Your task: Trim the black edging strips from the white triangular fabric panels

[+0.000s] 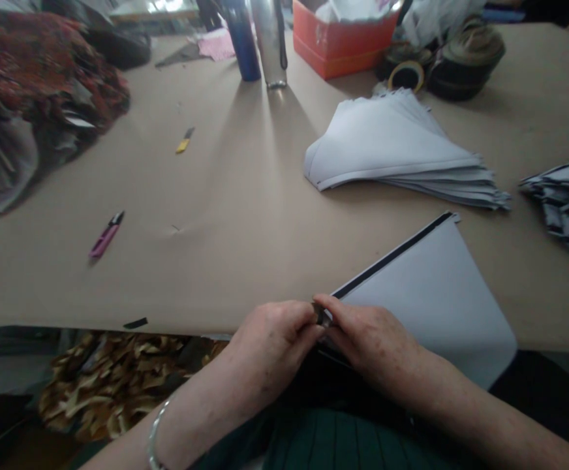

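A white sheet-like panel [436,294] with a black strip along its upper edge lies at the table's front edge, partly hanging over it. My right hand [375,329] is closed on the panel's left corner, its forearm crossing over the lower part. Against it, fingertips nearly meeting, my left hand [277,336] is closed in a pinch. Between the two hands shows a small brownish, shiny bit [322,316], too small to name. What lies inside the left fingers is hidden.
Stacked white panels [387,140] lie behind the hands; black-and-white pieces [568,202] are at right. Pink thread snips [107,235] and a yellow-handled tool [185,140] lie left. Two bottles [271,46], a red box [346,42] and rolls [468,59] stand behind. Fabric [34,72] heaps at far left.
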Demonstrator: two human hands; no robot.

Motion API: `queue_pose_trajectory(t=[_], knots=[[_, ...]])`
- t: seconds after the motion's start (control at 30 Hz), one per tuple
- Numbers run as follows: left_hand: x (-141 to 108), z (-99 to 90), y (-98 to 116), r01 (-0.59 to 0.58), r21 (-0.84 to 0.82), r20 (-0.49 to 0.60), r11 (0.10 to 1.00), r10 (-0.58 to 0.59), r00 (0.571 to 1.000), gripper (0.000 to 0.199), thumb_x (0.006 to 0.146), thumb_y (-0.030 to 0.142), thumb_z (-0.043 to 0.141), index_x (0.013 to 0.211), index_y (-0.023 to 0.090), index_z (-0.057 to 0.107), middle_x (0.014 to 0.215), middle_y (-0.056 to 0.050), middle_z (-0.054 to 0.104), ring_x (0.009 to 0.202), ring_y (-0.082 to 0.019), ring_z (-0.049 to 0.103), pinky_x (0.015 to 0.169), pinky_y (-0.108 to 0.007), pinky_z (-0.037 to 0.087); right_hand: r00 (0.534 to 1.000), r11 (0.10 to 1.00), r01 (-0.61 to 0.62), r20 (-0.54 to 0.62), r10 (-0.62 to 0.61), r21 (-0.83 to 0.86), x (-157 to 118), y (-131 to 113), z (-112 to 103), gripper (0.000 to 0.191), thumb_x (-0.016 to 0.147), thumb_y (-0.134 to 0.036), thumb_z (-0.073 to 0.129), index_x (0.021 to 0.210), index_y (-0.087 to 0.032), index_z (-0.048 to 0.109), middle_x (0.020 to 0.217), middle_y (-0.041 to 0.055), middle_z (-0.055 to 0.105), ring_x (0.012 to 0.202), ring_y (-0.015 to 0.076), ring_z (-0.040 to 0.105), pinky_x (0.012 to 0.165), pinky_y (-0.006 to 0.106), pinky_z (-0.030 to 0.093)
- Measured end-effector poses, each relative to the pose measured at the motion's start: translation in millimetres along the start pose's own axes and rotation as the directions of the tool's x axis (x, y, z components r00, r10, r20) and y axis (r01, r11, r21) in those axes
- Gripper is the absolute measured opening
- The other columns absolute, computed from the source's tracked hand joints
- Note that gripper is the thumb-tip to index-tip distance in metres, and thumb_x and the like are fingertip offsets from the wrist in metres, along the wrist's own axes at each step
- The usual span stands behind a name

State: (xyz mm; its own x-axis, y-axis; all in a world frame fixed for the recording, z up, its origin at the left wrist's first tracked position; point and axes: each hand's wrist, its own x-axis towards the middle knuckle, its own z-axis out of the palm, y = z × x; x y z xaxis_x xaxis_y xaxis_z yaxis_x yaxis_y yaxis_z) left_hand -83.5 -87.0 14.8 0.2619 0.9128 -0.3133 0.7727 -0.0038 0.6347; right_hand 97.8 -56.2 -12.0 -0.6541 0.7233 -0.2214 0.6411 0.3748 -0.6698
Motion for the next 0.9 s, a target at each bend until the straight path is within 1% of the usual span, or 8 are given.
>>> queue_pose_trajectory(t=[0.1,0.23,0.37,0.47,0.57,0.63,0.8,0.9], knots=[[0,2.0,-6,-0.046,-0.080,-0.018,0.996,0.044,0.999,0.025,0.086,0.024,0.054,0.062,0.018,0.049,0.057,0.006,0.047,0.054,-0.008,0.040,0.052,-0.021,0.029,0.997,0.939,-0.063,-0.027,0.077,0.339,-1,8,-12,0.036,0.086,-0.021,0.052,0.122,-0.020,0.055,0.078,0.0012,0.066,0.070,0.0147,0.061,0.064,0.025,0.043],[7,13.5,-4,-0.124,-0.242,-0.027,0.962,0.122,0.992,0.021,0.085,0.021,0.052,0.065,0.017,0.054,0.058,0.006,0.046,0.054,-0.008,0.040,0.053,-0.020,0.031,0.980,0.620,-0.166,0.058,0.190,0.767,10,10,-19,0.013,0.082,-0.029,0.059,0.080,-0.016,0.059,0.067,-0.0021,0.059,0.059,0.0100,0.053,0.056,0.021,0.041],[16,23.3,-5,-0.116,-0.285,-0.156,0.952,0.074,0.985,0.023,0.086,0.027,0.049,0.066,0.017,0.057,0.058,0.004,0.048,0.054,-0.009,0.043,0.052,-0.019,0.033,0.966,0.330,-0.188,0.114,0.232,0.925,27,14,-15,0.018,0.082,-0.034,0.060,0.078,-0.017,0.054,0.075,0.0009,0.064,0.066,0.0115,0.061,0.065,0.024,0.049],[21,21.4,-9,-0.090,-0.201,-0.142,0.975,0.062,0.988,0.024,0.085,0.028,0.049,0.064,0.018,0.056,0.057,0.004,0.049,0.053,-0.009,0.043,0.052,-0.020,0.033,0.940,0.195,-0.141,0.070,0.333,0.971,31,32,-26,0.016,0.083,-0.032,0.059,0.083,-0.018,0.051,0.090,0.0045,0.067,0.075,0.0132,0.066,0.076,0.029,0.053],[24,16.6,-12,-0.056,-0.163,-0.104,0.985,0.039,0.994,0.025,0.085,0.030,0.047,0.065,0.019,0.056,0.056,0.004,0.048,0.052,-0.010,0.043,0.051,-0.020,0.032,0.892,0.236,-0.074,-0.042,0.450,0.969,29,64,-55,0.009,0.088,-0.027,0.052,0.085,-0.018,0.049,0.093,0.0070,0.068,0.078,0.0143,0.068,0.082,0.033,0.054],[26,15.2,-14,-0.028,-0.147,-0.109,0.989,0.012,0.994,0.026,0.085,0.031,0.046,0.063,0.019,0.055,0.055,0.004,0.046,0.052,-0.010,0.043,0.051,-0.021,0.031,0.830,0.322,-0.013,-0.169,0.531,0.947,29,91,-80,0.007,0.088,-0.023,0.049,0.083,-0.019,0.048,0.092,0.0079,0.068,0.080,0.0162,0.069,0.082,0.036,0.054],[30,18.6,-15,-0.007,-0.144,-0.155,0.989,-0.015,0.988,0.030,0.085,0.035,0.047,0.061,0.019,0.055,0.054,0.004,0.043,0.052,-0.010,0.042,0.051,-0.022,0.031,0.541,0.554,0.133,-0.528,0.654,0.822,31,145,-127,0.008,0.086,-0.018,0.047,0.079,-0.020,0.044,0.077,-0.0008,0.063,0.070,0.0112,0.065,0.073,0.028,0.055],[30,16.1,-17,-0.012,-0.243,-0.157,0.970,-0.027,0.987,0.030,0.084,0.037,0.048,0.062,0.019,0.057,0.054,0.004,0.045,0.052,-0.010,0.042,0.050,-0.021,0.034,0.471,0.629,0.155,-0.617,0.631,0.762,14,151,-130,0.008,0.086,-0.022,0.049,0.080,-0.021,0.044,0.076,-0.0033,0.062,0.065,0.0093,0.063,0.068,0.024,0.053]])
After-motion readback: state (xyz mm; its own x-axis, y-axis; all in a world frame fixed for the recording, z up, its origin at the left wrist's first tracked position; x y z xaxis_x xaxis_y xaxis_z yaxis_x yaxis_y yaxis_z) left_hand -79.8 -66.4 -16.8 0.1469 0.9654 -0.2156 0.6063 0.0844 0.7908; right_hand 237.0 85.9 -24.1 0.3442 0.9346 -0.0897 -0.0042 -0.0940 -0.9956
